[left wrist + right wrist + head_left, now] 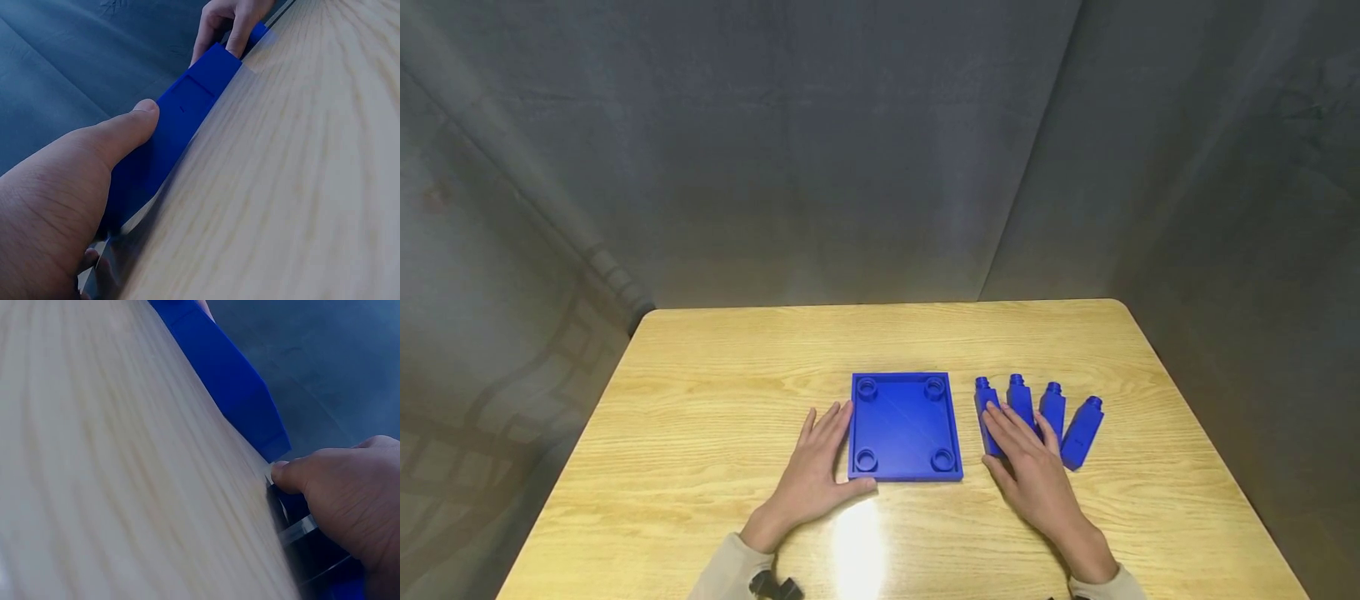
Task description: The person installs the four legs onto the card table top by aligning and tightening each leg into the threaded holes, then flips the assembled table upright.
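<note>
A square blue plastic panel [904,427] with a raised rim and a round socket in each corner lies flat on the table. My left hand [817,469] rests against its near left corner, fingers straight along the left side and thumb along the front edge, as the left wrist view also shows. Right of the panel, several blue square legs with screw-threaded ends lie roughly side by side, threads pointing away from me. My right hand [1033,475] lies with extended fingers over the left leg [982,400] and its neighbours, partly hiding them. The rightmost leg [1082,433] is uncovered.
A wooden table [700,375] with rounded far corners carries everything. Grey curtains [820,167] hang behind it and at both sides. Glare shows on the tabletop near the panel's front edge.
</note>
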`<state>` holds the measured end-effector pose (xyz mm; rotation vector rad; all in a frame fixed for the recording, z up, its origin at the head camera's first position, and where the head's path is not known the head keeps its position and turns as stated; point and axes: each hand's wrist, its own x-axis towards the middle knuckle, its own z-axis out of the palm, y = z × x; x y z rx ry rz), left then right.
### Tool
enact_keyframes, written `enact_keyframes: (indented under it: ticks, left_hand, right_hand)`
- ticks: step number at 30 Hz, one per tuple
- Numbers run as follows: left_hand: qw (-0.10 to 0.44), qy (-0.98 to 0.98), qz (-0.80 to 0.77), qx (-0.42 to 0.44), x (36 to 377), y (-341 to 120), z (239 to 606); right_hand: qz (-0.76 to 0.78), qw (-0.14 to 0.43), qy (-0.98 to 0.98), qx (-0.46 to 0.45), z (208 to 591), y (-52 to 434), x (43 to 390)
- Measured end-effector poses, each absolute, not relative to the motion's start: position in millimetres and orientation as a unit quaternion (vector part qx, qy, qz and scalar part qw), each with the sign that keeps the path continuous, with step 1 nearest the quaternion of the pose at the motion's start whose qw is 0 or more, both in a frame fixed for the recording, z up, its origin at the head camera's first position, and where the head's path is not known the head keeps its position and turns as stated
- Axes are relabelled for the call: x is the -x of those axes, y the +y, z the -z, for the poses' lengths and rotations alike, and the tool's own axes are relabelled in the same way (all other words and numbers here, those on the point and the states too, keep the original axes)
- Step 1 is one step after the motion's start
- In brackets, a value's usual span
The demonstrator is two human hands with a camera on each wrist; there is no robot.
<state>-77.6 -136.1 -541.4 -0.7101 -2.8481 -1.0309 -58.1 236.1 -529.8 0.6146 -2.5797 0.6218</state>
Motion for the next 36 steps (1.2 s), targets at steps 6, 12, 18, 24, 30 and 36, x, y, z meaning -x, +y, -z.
enact_keyframes:
  ticks: [6, 12, 18, 24, 30, 36]
  left_hand:
    - [0.017, -0.917, 0.327, 0.228, 77.8, -135.6, 541.8]
    - [0.016, -0.917, 0.325, 0.23, 78.5, -135.9, 541.4]
    - [0.019, -0.915, 0.327, 0.235, 78.8, -136.8, 541.7]
    - [0.014, -0.914, 0.331, 0.233, 78.3, -136.9, 540.9]
    - [0.016, -0.914, 0.33, 0.237, 79.1, -137.0, 541.0]
    - [0.015, -0.916, 0.325, 0.235, 78.1, -137.2, 541.0]
  right_hand:
    - [-0.239, 0.224, -0.919, -0.218, 535.6, 234.6, 60.2]
    - [-0.258, 0.238, -0.916, -0.197, 538.5, 235.6, 60.9]
    - [-0.261, 0.233, -0.92, -0.178, 538.8, 235.8, 61.4]
    - [-0.252, 0.224, -0.926, -0.168, 537.2, 234.6, 61.2]
    - [-0.24, 0.234, -0.927, -0.17, 535.3, 233.4, 60.5]
    - [-0.239, 0.237, -0.926, -0.173, 536.1, 234.3, 60.6]
